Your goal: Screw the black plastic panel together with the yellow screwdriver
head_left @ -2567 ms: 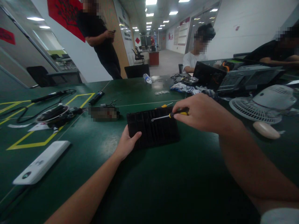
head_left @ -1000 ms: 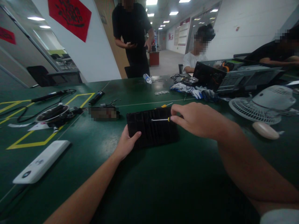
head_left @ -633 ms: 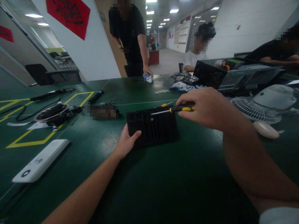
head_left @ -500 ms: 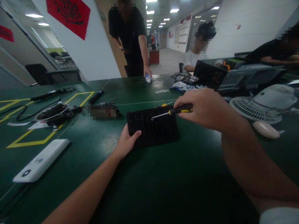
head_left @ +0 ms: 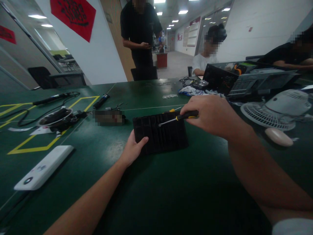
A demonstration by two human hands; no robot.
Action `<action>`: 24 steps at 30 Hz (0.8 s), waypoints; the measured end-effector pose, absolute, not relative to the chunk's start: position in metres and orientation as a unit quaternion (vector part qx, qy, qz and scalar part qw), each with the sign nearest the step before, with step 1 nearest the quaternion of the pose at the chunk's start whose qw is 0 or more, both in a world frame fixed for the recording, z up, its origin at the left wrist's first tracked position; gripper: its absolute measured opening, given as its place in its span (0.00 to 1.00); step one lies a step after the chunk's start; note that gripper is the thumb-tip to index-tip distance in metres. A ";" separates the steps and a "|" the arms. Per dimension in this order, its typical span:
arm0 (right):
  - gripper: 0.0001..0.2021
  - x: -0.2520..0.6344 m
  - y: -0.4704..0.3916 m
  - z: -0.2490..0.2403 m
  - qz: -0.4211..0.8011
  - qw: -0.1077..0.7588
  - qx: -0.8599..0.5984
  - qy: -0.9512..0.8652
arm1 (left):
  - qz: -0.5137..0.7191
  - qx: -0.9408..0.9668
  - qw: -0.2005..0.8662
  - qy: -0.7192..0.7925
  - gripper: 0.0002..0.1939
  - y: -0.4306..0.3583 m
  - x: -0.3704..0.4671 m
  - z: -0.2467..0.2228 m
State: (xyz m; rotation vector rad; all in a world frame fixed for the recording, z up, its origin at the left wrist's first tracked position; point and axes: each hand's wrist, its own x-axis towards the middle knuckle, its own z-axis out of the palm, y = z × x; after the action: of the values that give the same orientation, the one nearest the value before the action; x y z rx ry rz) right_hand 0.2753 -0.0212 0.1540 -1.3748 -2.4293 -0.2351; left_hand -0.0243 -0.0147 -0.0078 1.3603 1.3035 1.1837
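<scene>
My left hand (head_left: 134, 147) grips a flat black ribbed panel (head_left: 168, 138) by its left edge, thumb on top. In my right hand (head_left: 207, 112) is a screwdriver (head_left: 188, 115) with a black and yellow handle, fingers closed round it. The shaft slants down to the left, and its tip meets a small round shiny piece (head_left: 159, 125) on the panel, perhaps a screw; it is too small to tell. Just behind the panel's far edge lies a second yellow tool (head_left: 172, 111), partly hidden.
A white case (head_left: 45, 168) lies at left, near a coil of black cable (head_left: 57, 117). A blurred box (head_left: 109, 117) stands behind my left hand. To the right are a white fan (head_left: 276, 107), a pale oval object (head_left: 278, 136) and a computer case (head_left: 264, 81). Several people are beyond.
My right hand and the screwdriver handle have shifted slightly left; the tip stays on the panel. Across the table, a standing person has lifted a bottle off the tabletop.
</scene>
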 end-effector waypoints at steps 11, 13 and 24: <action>0.13 0.275 -0.021 0.153 -0.098 0.146 -0.488 -0.855 | 0.475 0.547 0.443 0.529 0.33 -0.013 -0.025 -0.011; 0.13 0.274 -0.022 0.153 -0.097 0.140 -0.486 -0.857 | 0.476 0.542 0.446 0.530 0.33 -0.012 -0.026 -0.011; 0.13 0.272 -0.030 0.157 -0.089 0.104 -0.511 -0.849 | 0.472 0.551 0.432 0.536 0.32 -0.015 -0.023 -0.007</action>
State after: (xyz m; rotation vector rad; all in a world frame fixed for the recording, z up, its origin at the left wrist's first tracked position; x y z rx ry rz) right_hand 0.2720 -0.0303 0.1568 -1.5061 -2.5035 -0.2633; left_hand -0.0233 -0.0148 -0.0070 1.3744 1.3355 1.1756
